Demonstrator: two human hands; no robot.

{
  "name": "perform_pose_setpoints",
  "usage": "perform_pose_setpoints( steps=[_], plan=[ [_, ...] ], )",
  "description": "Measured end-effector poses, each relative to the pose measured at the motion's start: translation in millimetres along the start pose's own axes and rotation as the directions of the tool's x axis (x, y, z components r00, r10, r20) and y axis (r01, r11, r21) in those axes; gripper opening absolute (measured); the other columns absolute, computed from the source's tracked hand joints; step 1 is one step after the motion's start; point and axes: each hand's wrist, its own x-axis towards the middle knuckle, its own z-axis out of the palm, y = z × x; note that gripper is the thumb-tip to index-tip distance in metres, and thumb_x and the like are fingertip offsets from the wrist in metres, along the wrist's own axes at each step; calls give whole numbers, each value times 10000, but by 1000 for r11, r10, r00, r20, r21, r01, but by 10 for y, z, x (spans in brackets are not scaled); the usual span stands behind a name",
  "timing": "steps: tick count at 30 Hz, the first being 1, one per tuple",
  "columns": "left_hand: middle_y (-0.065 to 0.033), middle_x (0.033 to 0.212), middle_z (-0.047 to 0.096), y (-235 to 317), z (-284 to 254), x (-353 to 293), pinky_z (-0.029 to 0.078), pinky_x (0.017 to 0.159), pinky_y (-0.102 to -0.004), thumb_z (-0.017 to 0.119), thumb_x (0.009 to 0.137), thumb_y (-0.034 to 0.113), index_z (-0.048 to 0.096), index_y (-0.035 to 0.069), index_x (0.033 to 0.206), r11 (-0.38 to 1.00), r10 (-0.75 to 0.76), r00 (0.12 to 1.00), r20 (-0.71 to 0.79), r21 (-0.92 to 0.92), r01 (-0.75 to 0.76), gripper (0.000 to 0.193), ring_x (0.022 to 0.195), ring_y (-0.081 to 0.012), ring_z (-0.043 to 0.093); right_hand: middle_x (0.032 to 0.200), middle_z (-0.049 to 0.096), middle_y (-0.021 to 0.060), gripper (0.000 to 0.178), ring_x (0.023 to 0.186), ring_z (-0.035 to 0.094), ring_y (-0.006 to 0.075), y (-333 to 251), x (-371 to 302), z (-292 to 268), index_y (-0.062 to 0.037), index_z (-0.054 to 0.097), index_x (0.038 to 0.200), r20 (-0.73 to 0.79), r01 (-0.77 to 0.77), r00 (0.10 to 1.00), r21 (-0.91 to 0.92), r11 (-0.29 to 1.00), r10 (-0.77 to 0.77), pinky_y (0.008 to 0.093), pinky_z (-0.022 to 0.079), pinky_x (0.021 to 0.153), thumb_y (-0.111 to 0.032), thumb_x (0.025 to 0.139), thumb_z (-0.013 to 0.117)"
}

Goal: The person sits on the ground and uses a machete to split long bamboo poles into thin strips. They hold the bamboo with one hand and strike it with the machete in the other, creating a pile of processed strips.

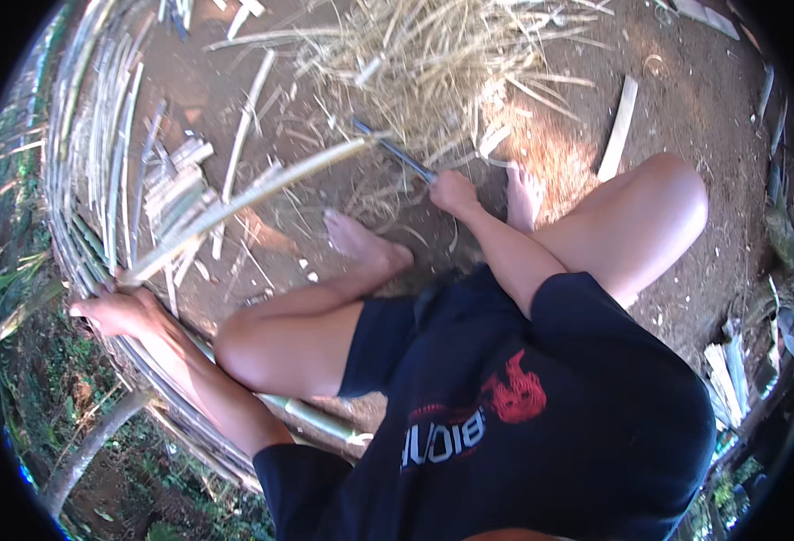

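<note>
My left hand (119,311) is at the far left, its fingers closed round the near end of a long pale bamboo strip (244,200). The strip slants up and away to the right, ending in front of the straw-like shavings. My right hand (454,192) grips the handle of a long, thin, dark-bladed knife (397,153) between my feet. The blade points up and left, and the strip's far end appears to meet or overlap it; whether they touch I cannot tell.
A heap of curly bamboo shavings (415,63) lies ahead. Short split pieces (179,189) are stacked left of centre, beside many long bamboo strips (100,135) along the left edge. A flat slat (618,126) rests on the dirt at right. Green plants (82,397) grow at the lower left.
</note>
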Motion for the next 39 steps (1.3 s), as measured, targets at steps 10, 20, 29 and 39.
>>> perform_pose_setpoints(
  steps=[10,20,29,39],
  plan=[
    [-12,684,318,78,10,82,405,490,-305,295,1021,398,460,7,969,993,-112,993,21,-37,113,428,531,-122,310,802,659,229,249,717,664,368,388,-84,279,3,626,928,-14,-30,999,-21,999,29,470,537,675,-211,822,554],
    [-4,472,315,-336,-413,529,306,471,-288,435,944,514,435,125,562,664,-30,703,711,-511,545,545,395,-129,278,576,590,171,172,440,591,215,-111,-339,16,7,625,785,134,-157,984,342,926,118,356,472,417,-135,772,531],
    [7,475,303,376,-242,-187,281,439,-255,428,979,429,387,135,615,736,110,703,703,-532,417,469,388,-106,288,724,638,219,242,692,635,391,-1426,-1190,-203,-17,639,888,75,514,829,286,809,-554,463,509,672,-227,771,605],
    [11,480,282,467,-249,-426,273,425,-255,460,973,403,379,134,619,720,145,714,685,-568,399,452,386,-104,276,722,635,236,169,690,637,406,-1435,-1255,-271,-16,626,781,57,551,815,236,801,-577,485,508,659,-171,735,579]
  ],
)
